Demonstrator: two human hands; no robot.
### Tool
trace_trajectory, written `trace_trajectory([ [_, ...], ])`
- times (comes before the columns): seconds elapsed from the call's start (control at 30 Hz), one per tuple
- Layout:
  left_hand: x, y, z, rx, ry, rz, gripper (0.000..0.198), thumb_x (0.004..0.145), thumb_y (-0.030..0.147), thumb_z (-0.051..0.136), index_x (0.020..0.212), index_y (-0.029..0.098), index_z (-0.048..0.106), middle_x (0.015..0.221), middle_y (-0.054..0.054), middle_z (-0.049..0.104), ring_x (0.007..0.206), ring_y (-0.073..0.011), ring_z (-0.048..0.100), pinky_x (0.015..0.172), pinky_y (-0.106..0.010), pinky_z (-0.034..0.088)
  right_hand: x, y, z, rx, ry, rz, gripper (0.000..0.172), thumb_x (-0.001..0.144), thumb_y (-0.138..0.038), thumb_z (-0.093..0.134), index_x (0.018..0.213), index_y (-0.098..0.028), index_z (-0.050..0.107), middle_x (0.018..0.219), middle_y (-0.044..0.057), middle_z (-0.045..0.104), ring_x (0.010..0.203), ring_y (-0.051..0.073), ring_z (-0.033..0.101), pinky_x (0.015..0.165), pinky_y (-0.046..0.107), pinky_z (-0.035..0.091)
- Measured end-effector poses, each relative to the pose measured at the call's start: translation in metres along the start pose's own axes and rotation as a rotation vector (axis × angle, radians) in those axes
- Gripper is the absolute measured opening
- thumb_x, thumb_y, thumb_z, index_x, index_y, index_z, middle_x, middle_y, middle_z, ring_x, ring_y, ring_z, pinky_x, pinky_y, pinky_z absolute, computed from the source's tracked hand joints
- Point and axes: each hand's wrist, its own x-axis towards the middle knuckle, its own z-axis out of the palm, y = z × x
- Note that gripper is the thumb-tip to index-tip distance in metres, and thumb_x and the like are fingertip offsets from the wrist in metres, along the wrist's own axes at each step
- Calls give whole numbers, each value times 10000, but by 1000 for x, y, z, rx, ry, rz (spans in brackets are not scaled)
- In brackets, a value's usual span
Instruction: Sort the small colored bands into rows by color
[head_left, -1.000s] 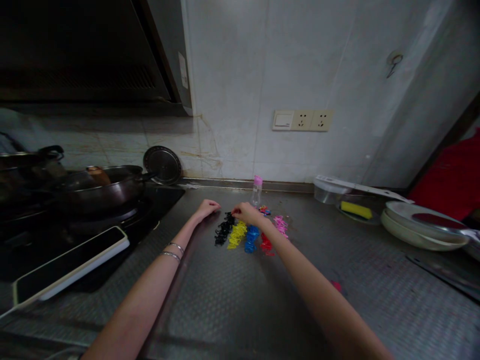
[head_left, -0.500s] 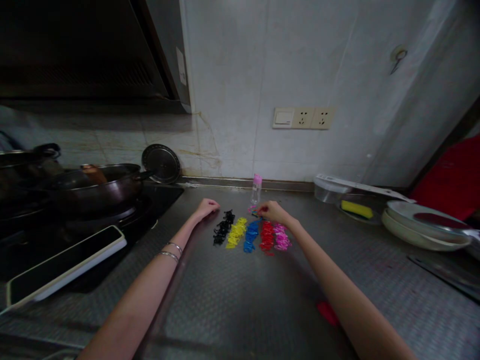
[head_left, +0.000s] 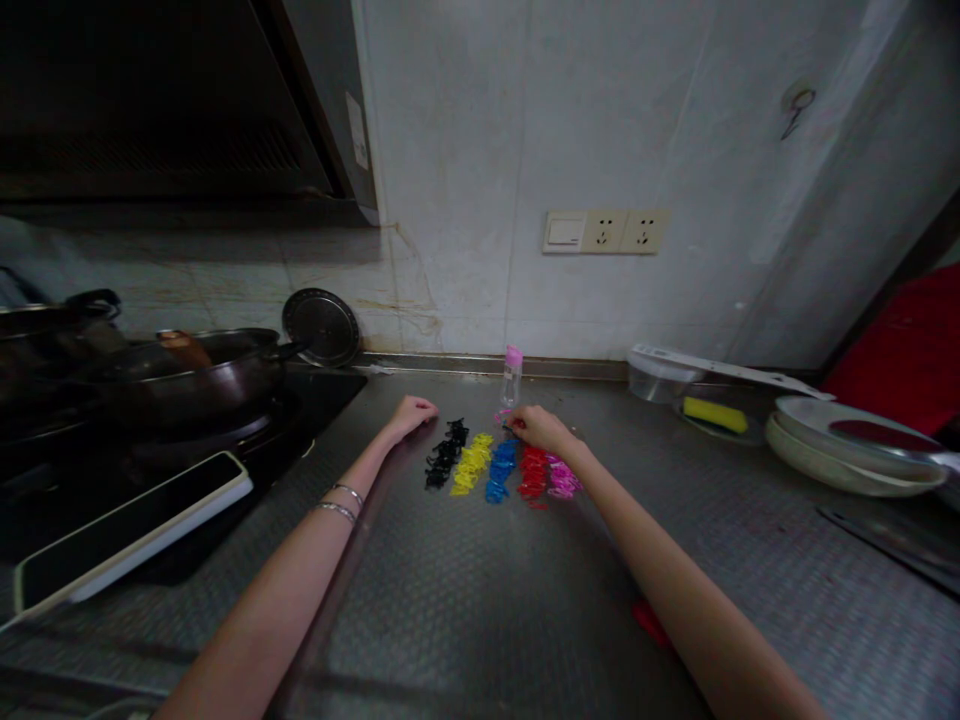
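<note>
Five heaps of small loops that look like rubber bands lie side by side on the metal counter (head_left: pixel 450 590): black (head_left: pixel 447 455), yellow (head_left: pixel 472 466), blue (head_left: pixel 501 472), red (head_left: pixel 533 473) and pink (head_left: pixel 562 478). My right hand (head_left: pixel 541 428) is closed in a pinch behind the blue and red heaps, over a few loose bands (head_left: pixel 502 415); whatever is between its fingertips is hidden. Left of the black heap rests my left hand (head_left: pixel 411 415), fingers curled together, their contents too small to see. A clear bottle (head_left: pixel 511 380) with a pink top stands just behind the loose bands.
On the left are a hob with a pan (head_left: pixel 187 375) and a white-edged device (head_left: pixel 135 530). To the right stand a plastic tub (head_left: pixel 660 378), a yellow sponge (head_left: pixel 715 415) and stacked bowls (head_left: pixel 847 460). A red item (head_left: pixel 649 622) lies beside my right forearm.
My right hand has shifted slightly left and down over the loose bands, covering more of them. My left hand has stayed in place. The view has tilted a little.
</note>
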Motion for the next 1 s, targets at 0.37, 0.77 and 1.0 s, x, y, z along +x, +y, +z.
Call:
trace_trajectory([
  [0.37,1,-1,1,13,16,12,235,618,291,573,702,96,672,525,-11,562,481,-87,454,474,-195,325,-2,-3,1,-35,43,-13,254,782,-168,464,968,-213,631,984,58,642,882,165,577,709,203,378],
  [0.77,1,0,1,10,18,1,230,623,291,578,713,101,672,512,-3,547,474,-85,442,467,-192,316,-3,-6,-2,19,54,-19,270,778,-147,454,988,-191,619,947,67,647,844,155,580,677,194,382],
  [1.0,-2,4,1,1,32,-13,224,617,295,587,700,104,671,506,-3,548,469,-87,439,461,-194,314,4,-2,-7,179,-1,-109,312,688,-77,484,939,-152,654,805,36,667,699,116,575,636,177,397],
])
